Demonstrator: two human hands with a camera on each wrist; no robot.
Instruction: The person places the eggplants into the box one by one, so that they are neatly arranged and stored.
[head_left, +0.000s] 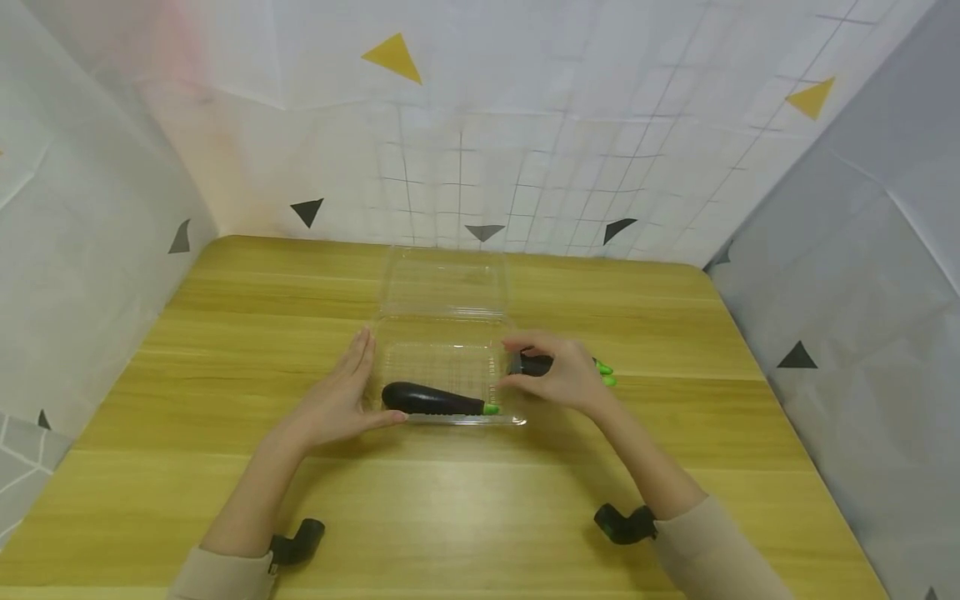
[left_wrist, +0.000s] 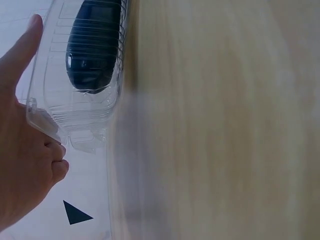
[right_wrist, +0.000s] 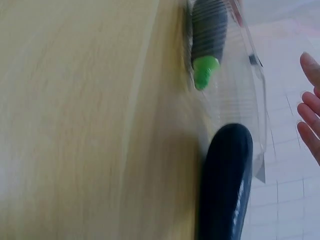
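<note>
A clear plastic clamshell box [head_left: 442, 333] stands on the table with its lid [head_left: 446, 279] folded back. Inside, along the front wall, lies a dark eggplant [head_left: 431, 400] with a green stem end. My left hand [head_left: 337, 404] rests against the box's front left corner, fingers straight along the side and thumb on the front rim [left_wrist: 37, 75]. Over a second dark eggplant [right_wrist: 227, 185], right of the box, hovers my right hand [head_left: 558, 371], thumb and fingers spread; the right wrist view shows its fingers [right_wrist: 312, 102] apart from it. Two green tips [head_left: 604, 367] show past this hand, which partly hides what lies there.
The wood-grain table [head_left: 450, 500] runs back to a white sheeted wall [head_left: 480, 175] with grid lines and triangles. Similar sheets [head_left: 847, 275] stand at both sides. A black wrist mount [head_left: 298, 542] sticks out by each sleeve.
</note>
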